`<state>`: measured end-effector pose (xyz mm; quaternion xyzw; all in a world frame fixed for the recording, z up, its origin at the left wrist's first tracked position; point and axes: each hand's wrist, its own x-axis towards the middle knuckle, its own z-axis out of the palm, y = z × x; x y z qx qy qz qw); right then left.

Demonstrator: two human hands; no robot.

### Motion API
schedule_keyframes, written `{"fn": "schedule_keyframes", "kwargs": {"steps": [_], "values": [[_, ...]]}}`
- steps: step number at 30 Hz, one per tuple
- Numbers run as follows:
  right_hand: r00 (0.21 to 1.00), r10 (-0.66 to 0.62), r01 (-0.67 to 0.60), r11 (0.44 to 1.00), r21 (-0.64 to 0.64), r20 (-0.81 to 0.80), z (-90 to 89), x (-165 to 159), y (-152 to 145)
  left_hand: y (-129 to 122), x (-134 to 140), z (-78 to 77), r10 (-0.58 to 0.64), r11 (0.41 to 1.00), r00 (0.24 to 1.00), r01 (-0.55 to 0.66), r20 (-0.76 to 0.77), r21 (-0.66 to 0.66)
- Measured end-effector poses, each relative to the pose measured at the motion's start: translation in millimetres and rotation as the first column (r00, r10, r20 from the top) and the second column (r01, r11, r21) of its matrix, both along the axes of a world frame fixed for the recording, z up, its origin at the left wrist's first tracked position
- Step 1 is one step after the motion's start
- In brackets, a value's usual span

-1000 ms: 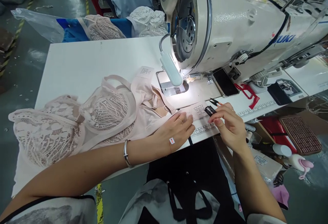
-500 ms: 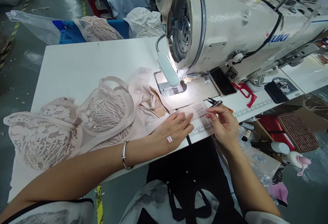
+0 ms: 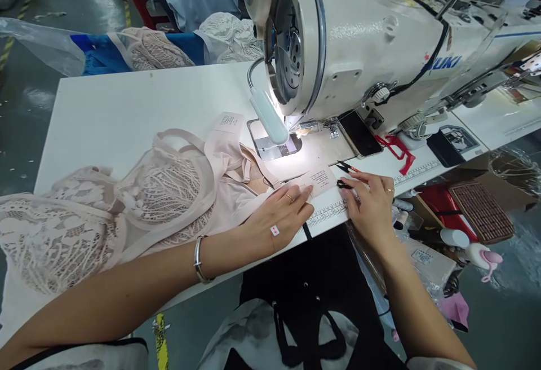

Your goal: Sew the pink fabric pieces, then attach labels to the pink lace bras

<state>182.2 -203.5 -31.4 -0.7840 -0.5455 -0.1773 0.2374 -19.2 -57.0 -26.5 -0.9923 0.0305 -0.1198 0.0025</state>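
My left hand lies flat on the pale pink bra fabric, fingers stretched out, its fingertips at the edge of a printed white label. Right of the label, my right hand rests low at the table, fingers curled. A small dark tool shows at its thumb and index finger; most of it is hidden, so its kind is unclear. Just above those fingers lies a pair of thread snips with orange on the handles. The lace bra cups spread leftward under my left forearm.
A white sewing machine with a lit lamp stands behind the fabric. A phone and a red strap lie to the right. A ruler strip runs along the table's front edge. More lace pieces sit beyond the table.
My right hand has lowered the small dark tool from above the label's right edge to the table. The snips show more fully. My left hand stays on the fabric; the view has shifted slightly.
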Motion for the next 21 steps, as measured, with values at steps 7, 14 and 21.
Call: {"fn": "schedule_keyframes", "kwargs": {"steps": [7, 14, 21], "values": [[0.973, 0.224, -0.215, 0.968, -0.129, 0.059, -8.2, -4.7, -44.3, -2.9, -0.3, 3.1, 0.010, 0.997, 0.999, -0.012, 0.033, 0.082], [0.964, 0.264, -0.265, 0.950, 0.166, 0.030, -7.5, -8.1, -54.3, -1.9, -1.6, 2.3, 0.011, 0.997, 0.998, -0.014, 0.055, 0.071], [0.706, 0.219, -0.061, 0.966, 0.250, -0.673, 16.6, -38.5, 5.3, -1.8, -0.5, 3.8, 0.001, 0.993, 0.998, -0.008, 0.055, 0.117]]}}
